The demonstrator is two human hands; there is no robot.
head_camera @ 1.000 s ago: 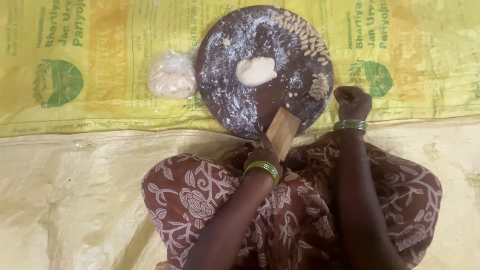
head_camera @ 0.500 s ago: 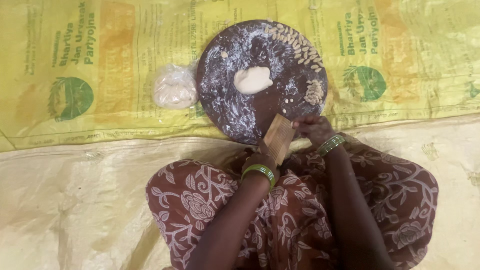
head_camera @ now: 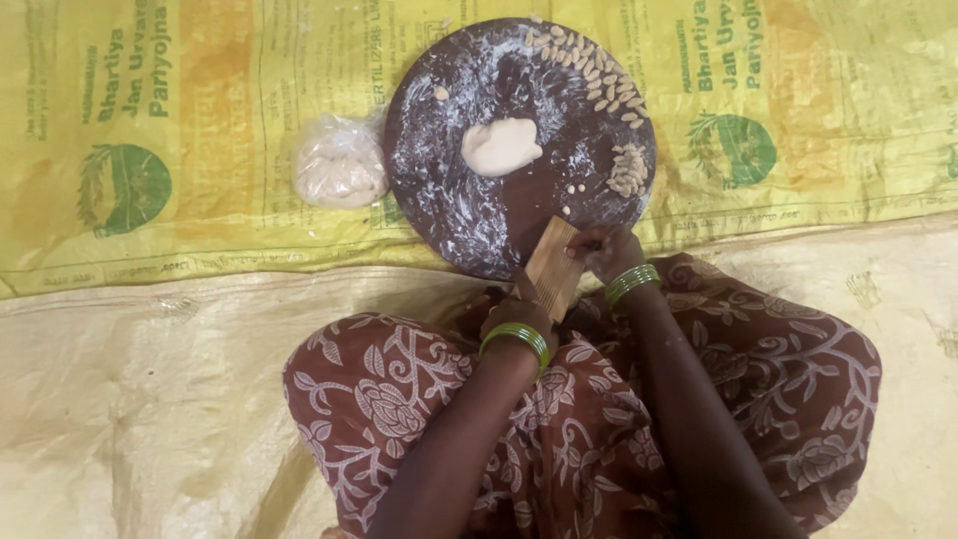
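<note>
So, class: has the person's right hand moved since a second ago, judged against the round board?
Yes. The right hand has come from beside the board's right edge down and left to the top of the wooden paddle at the near rim.

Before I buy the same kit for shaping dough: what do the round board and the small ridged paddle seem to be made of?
The round board looks like dark brown wood with a matt finish, dusted with white flour; stone cannot be excluded. The small ridged paddle, held by the left hand and touched by the right hand, looks like pale unfinished wood with fine parallel grooves.
</note>
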